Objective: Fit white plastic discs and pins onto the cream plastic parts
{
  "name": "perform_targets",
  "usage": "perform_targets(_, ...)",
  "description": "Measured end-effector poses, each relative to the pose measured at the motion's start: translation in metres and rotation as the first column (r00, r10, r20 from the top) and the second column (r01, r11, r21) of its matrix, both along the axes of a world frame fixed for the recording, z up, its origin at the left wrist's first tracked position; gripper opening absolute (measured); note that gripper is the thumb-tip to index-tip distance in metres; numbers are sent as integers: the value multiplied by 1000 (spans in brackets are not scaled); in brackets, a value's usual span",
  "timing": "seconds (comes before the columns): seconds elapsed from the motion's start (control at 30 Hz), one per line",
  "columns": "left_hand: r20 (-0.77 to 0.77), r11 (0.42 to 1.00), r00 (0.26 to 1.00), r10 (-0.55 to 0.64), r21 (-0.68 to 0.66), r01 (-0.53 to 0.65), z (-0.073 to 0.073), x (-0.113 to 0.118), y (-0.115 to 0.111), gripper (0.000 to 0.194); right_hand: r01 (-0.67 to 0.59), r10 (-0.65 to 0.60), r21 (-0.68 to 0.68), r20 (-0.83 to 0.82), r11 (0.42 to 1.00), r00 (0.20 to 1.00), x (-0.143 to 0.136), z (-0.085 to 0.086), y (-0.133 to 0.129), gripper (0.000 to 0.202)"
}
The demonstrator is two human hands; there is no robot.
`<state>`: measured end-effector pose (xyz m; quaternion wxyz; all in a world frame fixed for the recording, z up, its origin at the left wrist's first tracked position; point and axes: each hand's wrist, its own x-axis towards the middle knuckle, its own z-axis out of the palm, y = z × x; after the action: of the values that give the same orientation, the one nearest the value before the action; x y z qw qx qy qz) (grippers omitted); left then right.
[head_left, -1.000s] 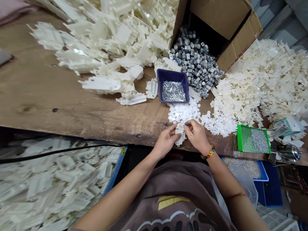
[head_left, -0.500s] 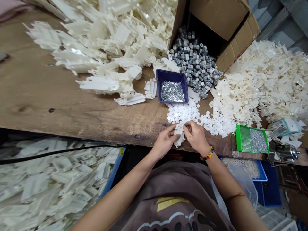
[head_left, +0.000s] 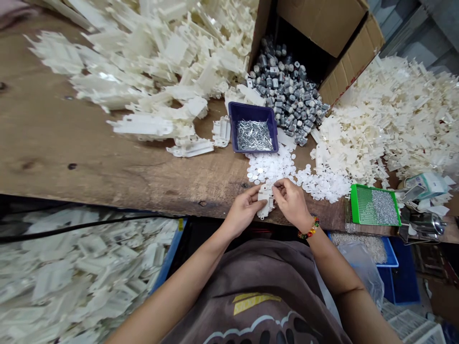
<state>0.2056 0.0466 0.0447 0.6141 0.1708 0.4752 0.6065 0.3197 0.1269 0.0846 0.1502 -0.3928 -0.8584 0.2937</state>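
Observation:
A small white plastic part (head_left: 265, 200) is between my hands at the table's front edge. My left hand (head_left: 243, 210) grips its left side between thumb and fingers. On the upper right of the part, the fingertips of my right hand (head_left: 291, 201) are pinched together; whether they hold some smaller piece is hidden. Just beyond the part lie many small white discs (head_left: 268, 165). Behind these discs stands a dark purple bin (head_left: 234, 143) of thin metal pins (head_left: 254, 135).
White plastic parts (head_left: 143, 71) are heaped at the back left. Small grey motors (head_left: 287, 91) spill from a cardboard box (head_left: 349, 62). More white pieces (head_left: 394, 119) lie at right, behind a green tray (head_left: 355, 205) of small metal pieces. A white-filled bin (head_left: 168, 267) sits below left.
The table and its contents have shifted slightly left in view. Both hands keep nearly the same pose at the white part.

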Motion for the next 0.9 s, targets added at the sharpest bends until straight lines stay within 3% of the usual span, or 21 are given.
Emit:
perform_targets(0.47, 21, 1000, 1000, 1, 0, -1, 2, 0, -1, 56, -35, 33, 23, 79, 999, 996, -2, 1, -1, 11)
perform_targets(0.57, 87, 999, 996, -26, -35, 29, 7, 1, -2, 58, 125, -135, 111, 84, 986, 987, 21, 3, 6, 24)
perform_targets(0.67, 143, 995, 986, -82, -41, 88, 12, 8, -1, 56, 344, -396, 310, 124, 886, 910, 58, 1, 16, 24)
perform_targets(0.8, 174, 986, 971, -165, -1, 168, 11, 29, 9, 54, 267, -409, 458, 243, 848, 880, 89, -12, 24, 16)
perform_targets(0.9, 172, 983, 969, -177, -9, 181, 5, 45, 20, 54, 262, -393, 479, 195, 838, 899, 93, -19, 27, 16)
